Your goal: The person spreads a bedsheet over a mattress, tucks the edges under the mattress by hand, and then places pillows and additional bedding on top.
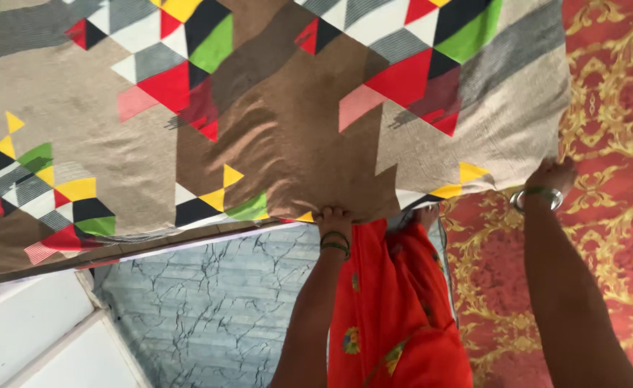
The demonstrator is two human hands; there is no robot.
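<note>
Fabric: brown-grey bedsheet (273, 122) printed with red, black, yellow, green and white triangles, lying over a mattress and filling most of the view.
Landmark: the sheet's near edge, running from lower left up toward the right corner.
Left hand (333, 218): at the middle of that edge, fingers curled over the hem and out of sight under it; closed on the cloth as far as I can see. Green bangles sit on the wrist.
Right hand (552, 174): at the sheet's right corner, pinching the edge where it meets the red and gold patterned cloth (611, 215). A silver and green bangle circles the wrist.
Sheet's look: mostly flat, with soft wrinkles and a darker, shaded band running back from the left hand; the corner by the right hand hangs slightly loose.
Doing it well, I'd judge: keep both grips even, draw the edge toward the body with steady tension so the wrinkles behind the left hand flatten, and keep the hem parallel to the bed's side.
Below the edge: grey tiled floor (216, 309) with a crackle pattern, and an orange garment (388, 302) with small flowers hanging between the arms.
Lower left of the edge: a white panel (36, 338).
</note>
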